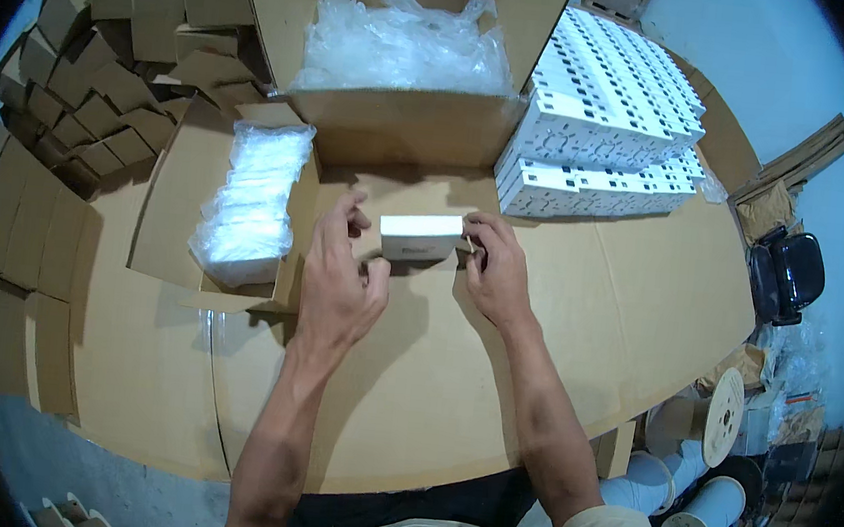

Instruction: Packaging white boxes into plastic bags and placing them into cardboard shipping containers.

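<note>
A small white box [421,237] is held upright just above the cardboard-covered table. My right hand [498,270] grips it at its right end, where a narrow pale edge, perhaps a flap, shows by the fingers. To the box's left, my left hand [343,269] holds nothing; its thumb and fingers are apart, a small gap away from the box. Beside that hand stands an open carton [168,203] with a row of items in clear bubble wrap [257,194].
A large open carton [404,126] of clear plastic bags [406,46] stands at the back. Stacked white boxes [605,119] fill the back right. Folded brown cartons [108,65] crowd the left. Spools [720,415] and a black chair [787,275] are beyond the table's right edge.
</note>
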{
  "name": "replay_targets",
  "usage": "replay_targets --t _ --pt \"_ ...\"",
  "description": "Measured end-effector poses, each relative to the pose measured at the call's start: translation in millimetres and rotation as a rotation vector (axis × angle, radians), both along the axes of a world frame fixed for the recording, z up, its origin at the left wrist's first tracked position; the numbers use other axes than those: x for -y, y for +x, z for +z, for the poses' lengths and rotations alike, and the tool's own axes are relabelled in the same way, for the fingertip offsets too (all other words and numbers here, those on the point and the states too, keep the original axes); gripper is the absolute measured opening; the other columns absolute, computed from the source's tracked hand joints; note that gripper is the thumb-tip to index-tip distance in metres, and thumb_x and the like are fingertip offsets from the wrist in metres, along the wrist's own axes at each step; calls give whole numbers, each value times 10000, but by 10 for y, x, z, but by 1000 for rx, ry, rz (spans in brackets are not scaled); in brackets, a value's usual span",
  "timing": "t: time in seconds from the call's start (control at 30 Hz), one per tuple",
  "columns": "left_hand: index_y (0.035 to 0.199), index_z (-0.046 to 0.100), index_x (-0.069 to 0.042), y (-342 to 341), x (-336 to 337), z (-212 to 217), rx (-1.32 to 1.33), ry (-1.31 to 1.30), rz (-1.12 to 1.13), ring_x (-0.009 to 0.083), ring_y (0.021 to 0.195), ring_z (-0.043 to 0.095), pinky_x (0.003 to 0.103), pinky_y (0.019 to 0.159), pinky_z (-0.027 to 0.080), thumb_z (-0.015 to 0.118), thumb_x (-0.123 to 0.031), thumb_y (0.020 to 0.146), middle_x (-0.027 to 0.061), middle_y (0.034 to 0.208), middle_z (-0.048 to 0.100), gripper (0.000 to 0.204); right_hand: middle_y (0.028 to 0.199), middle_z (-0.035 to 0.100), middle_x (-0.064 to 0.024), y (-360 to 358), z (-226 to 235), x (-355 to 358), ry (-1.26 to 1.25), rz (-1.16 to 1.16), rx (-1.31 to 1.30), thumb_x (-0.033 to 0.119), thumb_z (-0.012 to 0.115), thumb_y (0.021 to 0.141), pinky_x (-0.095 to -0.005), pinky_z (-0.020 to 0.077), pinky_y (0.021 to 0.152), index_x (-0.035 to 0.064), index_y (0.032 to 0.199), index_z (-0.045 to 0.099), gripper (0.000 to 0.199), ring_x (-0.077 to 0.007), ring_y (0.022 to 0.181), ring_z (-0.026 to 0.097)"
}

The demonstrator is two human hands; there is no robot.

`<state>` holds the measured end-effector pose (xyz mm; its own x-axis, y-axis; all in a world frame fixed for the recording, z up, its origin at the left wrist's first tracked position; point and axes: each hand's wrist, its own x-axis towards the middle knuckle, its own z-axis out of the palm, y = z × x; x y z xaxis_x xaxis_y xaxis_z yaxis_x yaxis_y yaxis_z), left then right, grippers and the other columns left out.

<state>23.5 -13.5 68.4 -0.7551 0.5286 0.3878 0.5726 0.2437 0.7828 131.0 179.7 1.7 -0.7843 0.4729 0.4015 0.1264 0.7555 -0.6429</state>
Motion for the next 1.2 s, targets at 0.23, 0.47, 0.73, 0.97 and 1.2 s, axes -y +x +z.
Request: replay_targets --t 0.23,0.47,0.73,0.97,1.2 --pt "1095 604 22 -194 -453 717 -170 178 9 233 816 613 361 762 510 571 -19 863 132 939 628 238 1190 621 -165 -35 -47 34 19 -48 -116 -79 600 761 -435 497 961 12 968 626 227 -371 1139 586" --pt "1054 658 32 -1497 -1325 1056 -249 131 82 229 865 703 356 788 550 647 -87 863 161 969 724 225 1167 629 -158 -52 -31 19 -61 -59 -122 -47 616 751 -455 471 1007 24 921 626 184 -363 1152 582" --pt "1091 653 19 -2249 -2441 852 -342 -107 -133 373 1084 643 445 956 513 892 -200 686 223 1098 687 519 1166 631 -157 -32 -10 26 17 -68 -124 -52 618 729 -450 473 1010 16 934 617 216 -361 1152 586" --pt "1138 659 32 -2463 -2873 623 -459 -232 -187 441 1095 625 471 990 502 868 -227 719 257 1103 681 535 1141 645 -150 -31 75 66 36 -81 -107 -22 648 732 -437 487 995 30 898 628 175 -349 1139 600" --pt "1020 712 45 -2612 -2856 623 -378 -345 -111 474 1008 650 534 854 541 662 -105 834 311 1048 669 245 1145 650 -141 -33 14 54 43 -89 -102 13 662 760 -438 479 1010 43 914 643 158 -335 1141 606"
